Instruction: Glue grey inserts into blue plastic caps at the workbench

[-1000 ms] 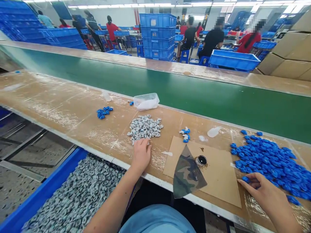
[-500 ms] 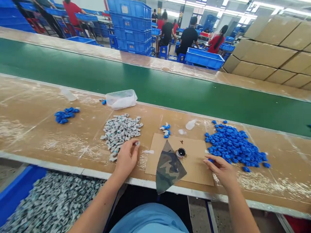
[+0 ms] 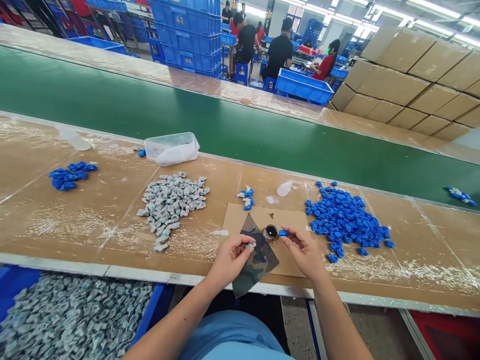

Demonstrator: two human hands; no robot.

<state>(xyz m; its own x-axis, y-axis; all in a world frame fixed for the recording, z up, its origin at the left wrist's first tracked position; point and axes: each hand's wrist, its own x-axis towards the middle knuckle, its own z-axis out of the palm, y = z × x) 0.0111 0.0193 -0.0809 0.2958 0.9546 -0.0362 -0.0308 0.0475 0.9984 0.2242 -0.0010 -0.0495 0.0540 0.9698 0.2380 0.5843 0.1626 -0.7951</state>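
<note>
My left hand (image 3: 234, 257) pinches a small grey-white plastic piece (image 3: 251, 245) above a camouflage cloth (image 3: 255, 267). Between the fingertips of my right hand (image 3: 303, 250) is a small blue piece (image 3: 282, 233), held just right of a little jar of black liquid (image 3: 270, 232). Cloth and jar rest on a flat cardboard sheet (image 3: 296, 267). A heap of grey-white pieces (image 3: 174, 197) lies to the left, and a heap of blue pieces (image 3: 343, 215) to the right. Behind the cardboard sit a few joined blue and white pieces (image 3: 246, 196).
A clear plastic tub (image 3: 171, 150) stands at the back left, near a small blue cluster (image 3: 69, 175). Beyond the table runs a green conveyor belt (image 3: 240, 130), carrying a blue and white bundle (image 3: 461, 196) at right. A blue bin of grey pieces (image 3: 75, 315) is below the table edge.
Both hands have come together over the cloth and jar: the left moved right with its grey-white piece, the right moved left with a blue piece. The view has shifted; a bundle appears on the belt.
</note>
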